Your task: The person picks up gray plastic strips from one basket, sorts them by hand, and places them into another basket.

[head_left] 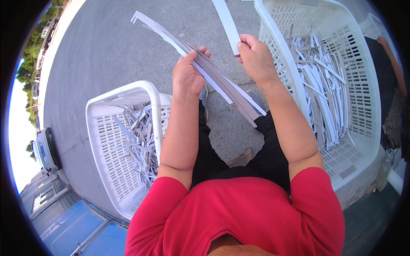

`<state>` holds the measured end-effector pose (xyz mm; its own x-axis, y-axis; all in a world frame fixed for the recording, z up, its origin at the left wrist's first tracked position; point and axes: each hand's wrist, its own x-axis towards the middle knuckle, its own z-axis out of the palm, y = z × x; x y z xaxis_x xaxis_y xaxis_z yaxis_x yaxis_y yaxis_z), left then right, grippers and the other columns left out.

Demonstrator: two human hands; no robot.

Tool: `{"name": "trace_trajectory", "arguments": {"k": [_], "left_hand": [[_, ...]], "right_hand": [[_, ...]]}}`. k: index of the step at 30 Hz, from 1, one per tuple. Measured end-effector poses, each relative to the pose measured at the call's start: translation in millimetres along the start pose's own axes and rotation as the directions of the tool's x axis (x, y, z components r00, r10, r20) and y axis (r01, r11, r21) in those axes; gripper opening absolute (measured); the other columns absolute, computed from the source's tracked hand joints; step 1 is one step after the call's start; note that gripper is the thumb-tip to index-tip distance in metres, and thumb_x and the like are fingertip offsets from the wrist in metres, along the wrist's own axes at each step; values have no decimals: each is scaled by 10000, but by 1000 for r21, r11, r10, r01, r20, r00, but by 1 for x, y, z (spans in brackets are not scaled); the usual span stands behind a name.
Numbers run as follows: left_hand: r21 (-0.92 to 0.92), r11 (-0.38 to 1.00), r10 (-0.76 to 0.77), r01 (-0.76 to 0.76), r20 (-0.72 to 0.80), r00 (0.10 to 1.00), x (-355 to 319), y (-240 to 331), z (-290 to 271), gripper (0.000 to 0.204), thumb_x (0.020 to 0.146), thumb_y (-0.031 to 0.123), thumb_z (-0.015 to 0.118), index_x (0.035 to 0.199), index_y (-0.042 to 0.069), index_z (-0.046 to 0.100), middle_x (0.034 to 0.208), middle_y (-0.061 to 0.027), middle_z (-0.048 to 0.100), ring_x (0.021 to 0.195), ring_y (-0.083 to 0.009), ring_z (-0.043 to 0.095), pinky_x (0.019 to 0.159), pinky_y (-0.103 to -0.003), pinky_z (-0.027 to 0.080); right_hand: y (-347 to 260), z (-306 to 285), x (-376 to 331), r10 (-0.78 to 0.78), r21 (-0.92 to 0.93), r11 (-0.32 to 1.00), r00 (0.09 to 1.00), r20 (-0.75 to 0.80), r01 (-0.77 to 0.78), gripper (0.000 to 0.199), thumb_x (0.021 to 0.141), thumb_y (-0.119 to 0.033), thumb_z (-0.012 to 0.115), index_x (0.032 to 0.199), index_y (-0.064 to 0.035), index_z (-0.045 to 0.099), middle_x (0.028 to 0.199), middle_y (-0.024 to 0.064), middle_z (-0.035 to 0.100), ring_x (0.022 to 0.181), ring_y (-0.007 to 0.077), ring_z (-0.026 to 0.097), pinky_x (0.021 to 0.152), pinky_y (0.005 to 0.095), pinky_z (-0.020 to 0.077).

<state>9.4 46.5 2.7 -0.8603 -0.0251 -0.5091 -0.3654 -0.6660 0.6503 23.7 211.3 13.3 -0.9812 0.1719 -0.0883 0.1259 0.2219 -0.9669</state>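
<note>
Strip bundle (217,78): long, grey-white | left hand (191,73), 11 o'clock, clasping it | right hand (256,59), 1 o'clock, pinching broader white strip (227,25)

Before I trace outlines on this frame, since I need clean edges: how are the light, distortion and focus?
Head view: bright daylight, with the sky at left washed out to white; head view: fisheye distortion bows the right basket, and the corners are black; head view: left hand, right hand and strip bundle look fairly sharp, without obvious motion blur.
</note>
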Motion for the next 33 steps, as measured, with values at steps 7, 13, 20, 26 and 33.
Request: {"name": "trace_trajectory", "arguments": {"k": [7, 13, 20, 26, 33], "left_hand": [[-83, 996, 31, -29, 12, 999, -3, 8, -21, 215, 866, 116, 532, 1041, 17, 455, 946, -131, 574, 841, -227, 577, 740, -364, 488], [-67, 998, 11, -5, 87, 996, -3, 4, -6, 272, 794, 122, 628, 1004, 61, 467, 836, -72, 561, 697, -147, 551, 598, -298, 472], [-122, 993, 9, 5, 115, 993, -8, 9, -11, 300, 789, 83, 541, 1067, 30, 442, 867, -84, 552, 708, -148, 533, 623, -297, 473], [-116, 993, 14, 3, 141, 990, -10, 13, -8, 343, 778, 68, 554, 1096, 12, 438, 901, -82, 549, 783, -156, 547, 693, -312, 485], [101, 992, 57, -73, 157, 986, -3, 0, -12, 226, 785, 76, 573, 988, -5, 515, 865, -88, 569, 788, -169, 552, 692, -320, 470]], "right_hand": [[16, -53, 25, 416, 898, 434, 868, -271, 73, 267, 877, -200, 509, 1052, -3, 462, 943, 86, 582, 731, 143, 567, 626, 274, 477], [-8, -14, -14, 319, 582, 709, 917, 240, -398, 207, 868, -206, 543, 1000, -47, 554, 868, 26, 602, 698, 91, 554, 569, 218, 454], [-1, 43, -39, 131, 159, 956, 845, 518, -245, 249, 870, -245, 553, 983, -23, 553, 799, 41, 594, 669, 106, 544, 568, 236, 444], [-15, 41, -36, 272, 274, 856, 831, 485, -439, 232, 850, -211, 593, 973, -18, 557, 776, 37, 580, 626, 110, 543, 548, 247, 447], [-10, 43, -33, 148, 250, 940, 938, 312, -231, 231, 844, -165, 600, 974, 20, 553, 816, 37, 588, 698, 89, 537, 629, 228, 436]]}}
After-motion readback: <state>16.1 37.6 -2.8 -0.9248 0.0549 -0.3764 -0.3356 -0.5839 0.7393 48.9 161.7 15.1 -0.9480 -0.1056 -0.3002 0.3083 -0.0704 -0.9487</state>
